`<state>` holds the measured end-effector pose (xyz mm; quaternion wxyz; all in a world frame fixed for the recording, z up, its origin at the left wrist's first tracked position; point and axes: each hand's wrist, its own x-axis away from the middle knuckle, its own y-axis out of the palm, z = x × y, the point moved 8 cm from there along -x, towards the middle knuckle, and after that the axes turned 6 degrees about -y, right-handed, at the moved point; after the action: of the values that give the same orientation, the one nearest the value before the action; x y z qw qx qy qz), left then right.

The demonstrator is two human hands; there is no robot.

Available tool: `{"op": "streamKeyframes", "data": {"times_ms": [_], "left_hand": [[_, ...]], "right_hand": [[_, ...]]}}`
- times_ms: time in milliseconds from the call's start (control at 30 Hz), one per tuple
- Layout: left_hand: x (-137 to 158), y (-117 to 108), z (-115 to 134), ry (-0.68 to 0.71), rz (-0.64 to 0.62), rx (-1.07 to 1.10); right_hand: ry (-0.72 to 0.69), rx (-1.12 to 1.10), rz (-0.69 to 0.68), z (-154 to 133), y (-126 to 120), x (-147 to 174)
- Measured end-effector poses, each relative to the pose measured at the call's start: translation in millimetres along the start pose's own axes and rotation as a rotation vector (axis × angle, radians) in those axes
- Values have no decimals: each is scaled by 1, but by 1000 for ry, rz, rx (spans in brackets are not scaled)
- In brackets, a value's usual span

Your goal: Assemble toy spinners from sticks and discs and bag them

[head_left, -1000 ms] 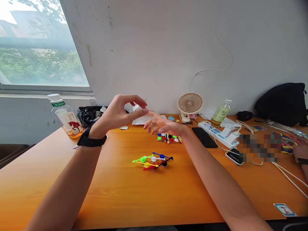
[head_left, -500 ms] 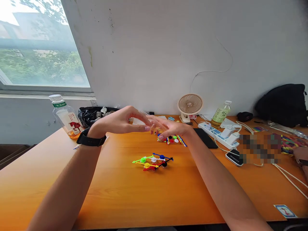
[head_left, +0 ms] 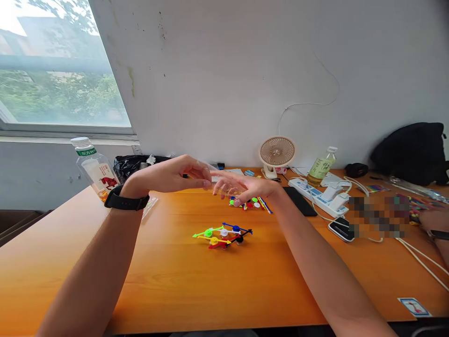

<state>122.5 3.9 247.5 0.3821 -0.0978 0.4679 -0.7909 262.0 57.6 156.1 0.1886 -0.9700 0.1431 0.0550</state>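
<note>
My left hand [head_left: 171,174], with a black band on its wrist, is closed in a pinch on a thin clear plastic bag [head_left: 206,164]. My right hand [head_left: 242,185] has its fingers spread and slightly curled, palm down, close to the bag; whether they touch the film is hard to make out. Below both hands, a group of colored plastic arrow spinners [head_left: 223,232] in green, yellow, white, blue, red and black lies on the table. Behind my right hand sits a pile of loose spinner parts [head_left: 257,205], partly hidden by the fingers.
A tea bottle [head_left: 98,171] and a black plastic bag [head_left: 128,167] stand at left. Clear plastic [head_left: 150,208] lies by my left wrist. Toward the right are a fan [head_left: 278,152], a power strip [head_left: 317,196], a phone [head_left: 341,229], a green-labelled bottle [head_left: 322,167] and another person's wrist [head_left: 435,224].
My left hand has moved slightly left, away from my right hand. The right fingers now show more spread. At the right edge, the other person's arm has shifted.
</note>
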Motion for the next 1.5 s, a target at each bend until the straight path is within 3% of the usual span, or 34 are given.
{"op": "streamKeyframes", "data": {"times_ms": [300,367,467,533,667,833,967,1100,1233,1333,1500], "left_hand": [[4,-10,-6,-19,104,36],[5,-11,-5,-4,111,81],[3,-11,-3,-10,119,172],[1,-9,-3,-18,118,199],[-2,-1,3,27,53,165],[-2,0,4,35,42,96],[0,-11,-3,33,127,131],[1,-22,-26,-5,252,250],[-2,-5,-46,-34,57,339],[-5,13,-53,-31,-100,391],[-12,30,-65,-96,-169,440]], "right_hand": [[-1,-6,-3,1,-2,2],[-13,27,144,-6,-12,0],[-106,171,473,-29,-29,-1],[-197,253,587,-49,-28,-1],[-284,228,523,-76,-8,-8],[-207,293,428,-82,6,-10],[-127,384,433,-80,5,-7],[-134,527,544,-88,1,-1],[-153,599,635,-94,-1,1],[-123,598,614,-91,2,-2],[-61,634,541,-82,6,-6]]}}
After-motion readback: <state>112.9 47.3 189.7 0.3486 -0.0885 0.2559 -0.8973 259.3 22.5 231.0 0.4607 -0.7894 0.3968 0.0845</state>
